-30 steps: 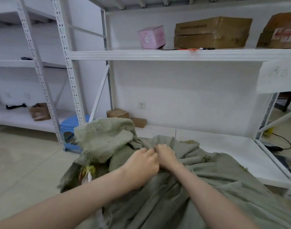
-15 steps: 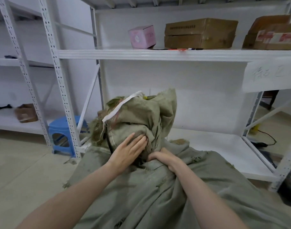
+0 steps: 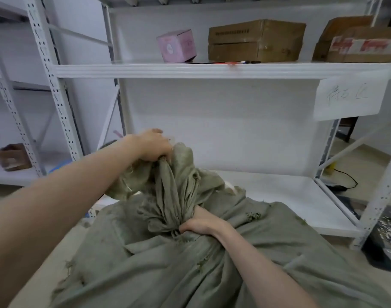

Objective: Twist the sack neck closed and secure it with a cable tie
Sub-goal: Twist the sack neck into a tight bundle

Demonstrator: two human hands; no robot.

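Observation:
A large grey-green woven sack (image 3: 212, 263) fills the lower part of the view, frayed in places. Its neck (image 3: 174, 192) is gathered into a bunched, upright column of folds. My right hand (image 3: 203, 222) grips the base of that neck, fingers curled round the cloth. My left hand (image 3: 152, 144) grips the loose top of the neck, raised above and to the left of the right hand. No cable tie shows in view.
White metal shelving (image 3: 212, 71) stands right behind the sack, with a pink box (image 3: 176, 46) and cardboard boxes (image 3: 255, 41) on the upper shelf. The low shelf board (image 3: 290, 196) lies just beyond the sack. A black cable (image 3: 345, 182) and dark items sit at right.
The sack's top went from slumped to lifted and gathered. My left hand moved from pressing the bundle to gripping its top, higher up. My right hand stayed at the neck's base.

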